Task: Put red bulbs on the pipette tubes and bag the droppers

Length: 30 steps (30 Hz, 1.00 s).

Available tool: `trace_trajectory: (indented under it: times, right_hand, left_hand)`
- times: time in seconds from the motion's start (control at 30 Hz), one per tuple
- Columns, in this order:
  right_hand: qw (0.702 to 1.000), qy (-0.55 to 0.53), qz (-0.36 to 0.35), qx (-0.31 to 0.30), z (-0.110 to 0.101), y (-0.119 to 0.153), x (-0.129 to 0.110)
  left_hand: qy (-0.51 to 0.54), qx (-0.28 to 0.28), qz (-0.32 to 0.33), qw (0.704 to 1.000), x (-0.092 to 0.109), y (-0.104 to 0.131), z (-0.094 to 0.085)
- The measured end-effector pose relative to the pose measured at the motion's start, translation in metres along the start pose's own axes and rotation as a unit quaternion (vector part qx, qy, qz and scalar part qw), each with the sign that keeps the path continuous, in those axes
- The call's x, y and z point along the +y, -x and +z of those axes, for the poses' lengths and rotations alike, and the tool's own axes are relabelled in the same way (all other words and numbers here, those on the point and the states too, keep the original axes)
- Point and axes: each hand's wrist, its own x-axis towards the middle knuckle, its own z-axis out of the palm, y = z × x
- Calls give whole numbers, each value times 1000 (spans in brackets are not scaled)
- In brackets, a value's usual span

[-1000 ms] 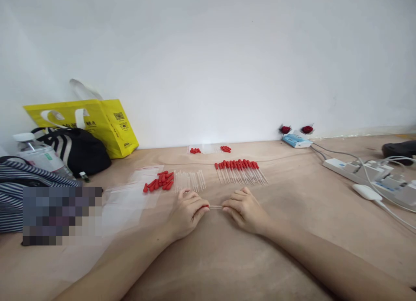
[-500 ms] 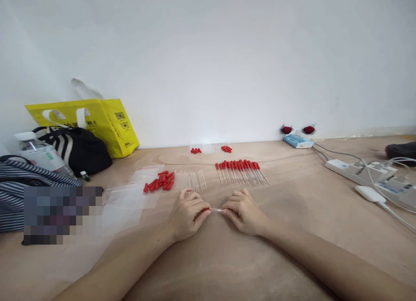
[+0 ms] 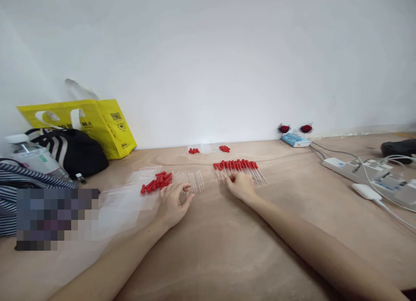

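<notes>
While a yellow tote bag (image 3: 115, 134) stands behind a black bag (image 3: 83, 150) on the left, red dropper bulbs (image 3: 156, 183) lie heaped on flat clear zip bags (image 3: 117, 211) spread over the tabletop (image 3: 208, 257). By the near edge of that heap, the left hand (image 3: 173, 204) is loosely spread, thumb apart from half-curled fingers, nothing visible in its grasp; slim clear tubes (image 3: 196, 180) lie side by side near its fingertips. Farther right, the right hand (image 3: 241, 187) has its fingers bent close together over the stems of a row of red-topped droppers (image 3: 239, 164); whether it pinches one cannot be told. Past it lie a blue tissue packet (image 3: 296, 140) and a white power strip (image 3: 334, 164).
</notes>
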Motion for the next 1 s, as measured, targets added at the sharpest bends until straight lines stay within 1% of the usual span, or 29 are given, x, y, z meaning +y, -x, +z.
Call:
trace_trajectory:
  times: [0.07, 0.17, 0.27, 0.4, 0.47, 0.53, 0.63, 0.73, 0.8, 0.87, 0.9, 1.0]
  right_hand:
    - [999, 36, 40, 11, 7, -10, -12]
    - [995, 67, 72, 21, 17, -21, -25]
    - [993, 85, 80, 23, 24, -26, -30]
    - [992, 98, 75, 17, 29, -29, -30]
    - [992, 101, 74, 14, 30, -30, -28]
    - [992, 104, 72, 11, 30, -30, -27]
    - [993, 102, 58, 25, 27, -27, -28]
    - [996, 81, 4, 43, 24, -17, -39]
    - [997, 58, -40, 9, 24, -7, -54]
    - [996, 33, -68, -55, 27, 4, -70]
    - [994, 25, -77, -74, 29, 9, -78]
    - [989, 39, -92, -106, 35, 20, -96]
  left_hand:
    - [-10, -1, -7, 1000, 0, 1, -1]
    - [-25, 3, -25, 999, -2, 2, -3]
    - [-37, 19, -50, 998, -8, 0, -6]
    - [-63, 70, -96, 991, -20, -5, -11]
    - [-75, 84, -118, 987, -27, -8, -14]
    - [-88, 78, -138, 983, -34, -11, -17]
    - [-119, 46, -173, 977, -40, -14, -22]
    - [-152, 25, -190, 969, -42, -15, -26]
    - [-164, 17, -191, 968, -43, -16, -28]
    - [-174, 11, -185, 967, -45, -15, -30]
    - [-182, 11, -179, 967, -46, -14, -30]
    - [-212, 15, -152, 965, -47, -12, -31]
